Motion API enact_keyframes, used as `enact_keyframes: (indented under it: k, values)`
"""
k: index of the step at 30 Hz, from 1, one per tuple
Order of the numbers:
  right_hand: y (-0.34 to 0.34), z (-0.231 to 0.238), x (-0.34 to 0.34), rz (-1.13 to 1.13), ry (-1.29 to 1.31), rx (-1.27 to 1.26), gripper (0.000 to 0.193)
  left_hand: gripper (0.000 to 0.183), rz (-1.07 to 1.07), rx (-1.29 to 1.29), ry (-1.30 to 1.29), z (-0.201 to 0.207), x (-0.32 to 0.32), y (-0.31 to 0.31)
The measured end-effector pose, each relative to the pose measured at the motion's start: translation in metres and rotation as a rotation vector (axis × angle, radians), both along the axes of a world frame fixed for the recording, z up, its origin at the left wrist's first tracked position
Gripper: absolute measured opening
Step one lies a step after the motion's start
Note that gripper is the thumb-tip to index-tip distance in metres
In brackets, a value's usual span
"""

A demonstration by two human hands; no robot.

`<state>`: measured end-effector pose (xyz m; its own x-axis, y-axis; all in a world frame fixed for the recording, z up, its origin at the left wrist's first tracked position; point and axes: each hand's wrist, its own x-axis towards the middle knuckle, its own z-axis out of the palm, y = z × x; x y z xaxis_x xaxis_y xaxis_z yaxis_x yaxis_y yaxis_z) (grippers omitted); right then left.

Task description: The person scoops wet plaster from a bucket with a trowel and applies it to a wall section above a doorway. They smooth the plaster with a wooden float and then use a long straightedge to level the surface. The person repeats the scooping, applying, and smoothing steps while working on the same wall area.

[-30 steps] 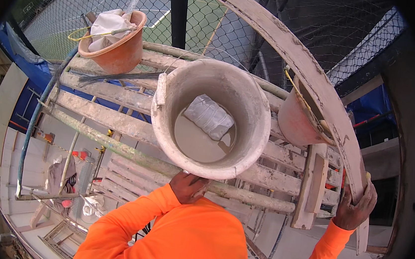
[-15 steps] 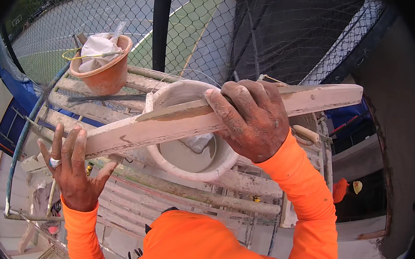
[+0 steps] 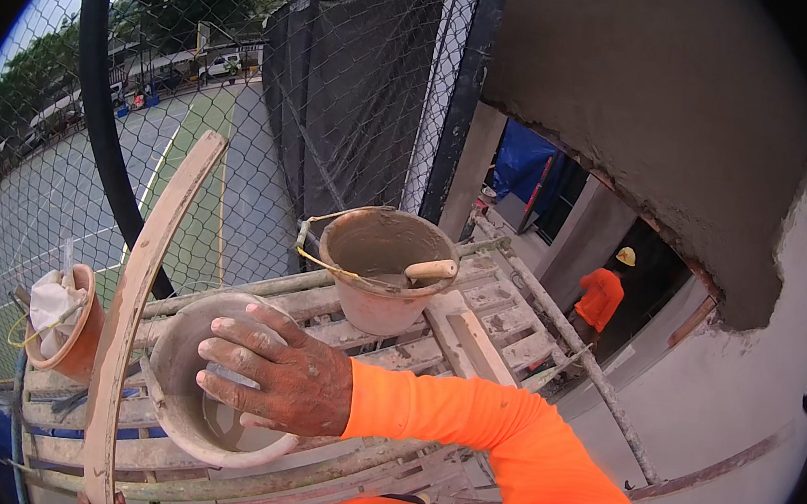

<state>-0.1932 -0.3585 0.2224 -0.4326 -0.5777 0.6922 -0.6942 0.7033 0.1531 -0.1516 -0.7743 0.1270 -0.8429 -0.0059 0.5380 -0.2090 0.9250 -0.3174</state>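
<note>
A long wooden straightedge [image 3: 139, 295], smeared with mortar, stands nearly upright on the left. Its lower end is in my left hand [image 3: 104, 503], which shows only as a few fingers wrapped round the wood at the bottom edge. My right hand [image 3: 277, 373], dusty with cement, holds nothing; its fingers are spread above a large pale bucket [image 3: 184, 328]. Greyish water and something whitish show inside that bucket, partly hidden by the hand. Farther right stands a mortar bucket [image 3: 382, 294] with a yellow rope handle, and a wooden tool handle [image 3: 431, 270] pokes over its rim.
The buckets stand on a slatted scaffold platform [image 3: 485, 309]. An orange bucket [image 3: 84, 338] with a white bag sits at the left. Chain-link fence [image 3: 263, 200] rises beyond. Fresh plaster [image 3: 660, 112] covers the wall at right. A person in orange and a yellow helmet [image 3: 601, 295] stands below.
My right hand has let go of the straightedge, which has swung from level across the bucket to upright at the left. The view has turned right, showing the mortar bucket and plastered wall.
</note>
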Motion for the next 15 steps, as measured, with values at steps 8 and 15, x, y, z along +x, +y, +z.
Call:
enact_keyframes:
  k: [8,15]
  values:
    - [0.100,-0.019,0.089,-0.458,-0.139,-0.120,0.061,0.061,-0.279,0.220,0.011,-0.102,-0.100,-0.059]
    - [0.150,-0.060,0.151,-0.733,-0.207,-0.279,0.055,0.073,-0.277,0.369,-0.226,-0.168,-0.126,-0.035]
